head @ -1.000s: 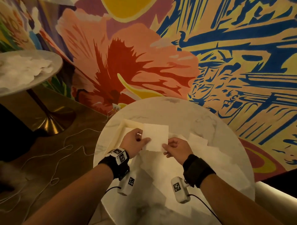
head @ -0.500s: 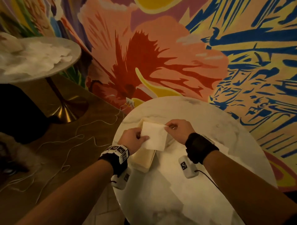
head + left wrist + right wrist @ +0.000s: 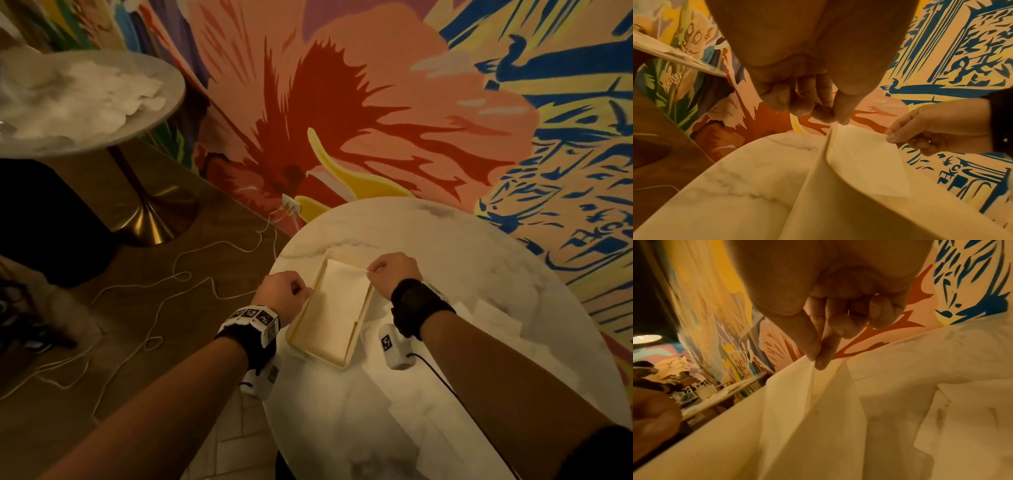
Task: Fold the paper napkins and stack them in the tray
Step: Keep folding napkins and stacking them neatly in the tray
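Note:
A folded white napkin (image 3: 340, 294) lies over the far half of the cream rectangular tray (image 3: 356, 334) on the round marble table (image 3: 462, 260). My left hand (image 3: 286, 296) pinches the napkin's left corner at the tray's left rim; in the left wrist view thumb and fingers (image 3: 838, 116) close on the napkin (image 3: 863, 160). My right hand (image 3: 394, 274) pinches its far right corner, and the right wrist view shows thumb and forefinger (image 3: 818, 356) nipping the napkin (image 3: 813, 410). Loose unfolded napkins (image 3: 479, 318) lie on the table under my right forearm.
A second round table (image 3: 102, 137) at the far left carries a heap of crumpled white napkins (image 3: 85, 92). White cables (image 3: 171, 284) trail across the brown floor. A painted mural wall (image 3: 376, 102) stands right behind the table. More napkins (image 3: 962, 410) lie beside the tray.
Both hands have carried the folded napkin left and away from me and lowered it from above the table into the tray. The head view has swung left.

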The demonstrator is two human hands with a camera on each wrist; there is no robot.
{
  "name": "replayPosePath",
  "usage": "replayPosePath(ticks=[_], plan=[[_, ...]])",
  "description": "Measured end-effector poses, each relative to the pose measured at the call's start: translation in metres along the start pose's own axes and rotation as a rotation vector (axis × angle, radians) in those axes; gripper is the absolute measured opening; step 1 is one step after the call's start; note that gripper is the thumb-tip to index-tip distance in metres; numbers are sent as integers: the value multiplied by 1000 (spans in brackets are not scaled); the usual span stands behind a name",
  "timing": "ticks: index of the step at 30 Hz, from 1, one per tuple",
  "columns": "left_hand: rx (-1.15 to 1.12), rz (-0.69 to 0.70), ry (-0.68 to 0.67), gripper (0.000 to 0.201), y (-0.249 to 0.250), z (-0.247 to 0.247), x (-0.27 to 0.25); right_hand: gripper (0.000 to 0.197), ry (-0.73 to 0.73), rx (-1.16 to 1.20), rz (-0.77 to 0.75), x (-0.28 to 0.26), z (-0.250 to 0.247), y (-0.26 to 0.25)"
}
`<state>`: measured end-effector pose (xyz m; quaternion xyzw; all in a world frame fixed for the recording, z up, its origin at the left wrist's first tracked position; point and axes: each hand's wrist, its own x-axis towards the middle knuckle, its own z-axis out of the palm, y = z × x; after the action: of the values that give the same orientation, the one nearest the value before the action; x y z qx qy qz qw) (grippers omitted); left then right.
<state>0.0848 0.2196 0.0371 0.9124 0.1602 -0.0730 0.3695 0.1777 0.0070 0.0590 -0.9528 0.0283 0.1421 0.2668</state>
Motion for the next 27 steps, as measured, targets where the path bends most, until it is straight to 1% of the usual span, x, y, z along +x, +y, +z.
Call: replayPosePath(ticks=[5,8,14,16,20,22,24,27], plan=[[-22,20,-13,14,-3,0,3,13,2,-52,47,7,11,-1],[-29,20,-28,13,-5,2,4,14,-13,-111,38,9,17,-6],[-19,10,-45,12,-7,2,6,9,-19,-264,-2,12,27,-6],[-16,6,-49,12,-7,1,6,13,-27,-322,-29,13,30,-3],[-33,-2,-48,16,-6,0,7,32,-71,-428,-95,13,31,1],[-32,4,-30,16,-6,-1,7,38,-85,-489,-127,12,29,1],[-17,24,8,17,-5,-2,6,40,-89,-533,-151,9,28,2],[-2,40,56,18,-2,-3,4,37,-77,-571,-193,3,23,3]])
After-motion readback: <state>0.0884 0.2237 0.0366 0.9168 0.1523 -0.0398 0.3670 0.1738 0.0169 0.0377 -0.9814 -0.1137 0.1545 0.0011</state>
